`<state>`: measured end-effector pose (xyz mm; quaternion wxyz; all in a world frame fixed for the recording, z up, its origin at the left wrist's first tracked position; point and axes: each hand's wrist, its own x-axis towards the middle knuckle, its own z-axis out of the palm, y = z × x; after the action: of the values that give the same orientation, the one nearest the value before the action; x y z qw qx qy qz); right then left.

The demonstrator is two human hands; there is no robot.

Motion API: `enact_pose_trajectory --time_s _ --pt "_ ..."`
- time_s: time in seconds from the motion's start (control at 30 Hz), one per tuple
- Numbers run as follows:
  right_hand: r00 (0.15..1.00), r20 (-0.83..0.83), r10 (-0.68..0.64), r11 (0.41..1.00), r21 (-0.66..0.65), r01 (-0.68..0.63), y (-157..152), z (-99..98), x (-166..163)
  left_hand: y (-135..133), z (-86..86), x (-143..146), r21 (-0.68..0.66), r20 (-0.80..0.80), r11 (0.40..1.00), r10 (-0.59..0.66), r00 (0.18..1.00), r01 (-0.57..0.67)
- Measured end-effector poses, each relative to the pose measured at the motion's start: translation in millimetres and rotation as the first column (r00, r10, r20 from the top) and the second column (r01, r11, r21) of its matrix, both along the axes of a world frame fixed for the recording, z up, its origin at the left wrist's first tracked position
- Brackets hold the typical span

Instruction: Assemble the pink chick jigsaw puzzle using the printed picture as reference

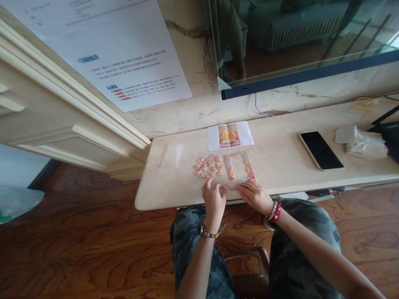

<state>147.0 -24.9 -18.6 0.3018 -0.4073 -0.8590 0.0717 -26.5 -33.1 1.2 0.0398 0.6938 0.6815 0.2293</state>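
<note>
Near the front edge of the tabletop, a thin pinkish strip of joined jigsaw pieces (232, 188) lies between my hands. My left hand (215, 200) has its fingers curled at the strip's left end. At the other end, the fingers of my right hand (256, 196) are pressed together on the strip and partly hide it. Just beyond is a partial jigsaw frame (227, 159), with bare tabletop inside it and its near side open. A pile of loose jigsaw pieces (208, 166) lies left of the frame. Behind both is a sheet with a printed yellow character picture (230, 136).
A phone (321, 150) and a crumpled white packet (363, 143) lie on the right of the long tabletop (277, 151). A dark screen (299, 41) hangs above it. Printed paper (131, 54) covers part of the wall at left. My knees are under the front edge.
</note>
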Motion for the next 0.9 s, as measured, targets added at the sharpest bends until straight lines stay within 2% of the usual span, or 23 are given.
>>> enact_pose_trajectory --time_s 0.2,0.33,0.47,0.73,0.9 --pt "0.993 -0.105 -0.056 0.998 -0.017 0.054 4 -3.6 14 3 -3.0 -5 0.000 0.008 0.999 -0.038 0.999 0.038" --pt "0.999 -0.020 -0.050 0.999 0.008 0.050 7 -3.9 20 8 -5.5 -9 0.015 -0.006 0.991 -0.130 0.991 0.130" --pt "0.995 0.101 -0.024 1.000 0.020 0.022 6 -4.0 19 10 -3.5 -9 -0.003 -0.018 0.987 -0.159 0.987 0.159" --pt "0.994 0.106 0.008 1.000 -0.013 -0.006 5 -4.3 20 14 0.6 -8 0.024 0.000 0.979 -0.204 0.979 0.204" --pt "0.996 0.090 0.005 1.000 -0.010 -0.004 5 -4.3 19 20 2.4 2 0.030 0.017 0.970 -0.243 0.970 0.243"
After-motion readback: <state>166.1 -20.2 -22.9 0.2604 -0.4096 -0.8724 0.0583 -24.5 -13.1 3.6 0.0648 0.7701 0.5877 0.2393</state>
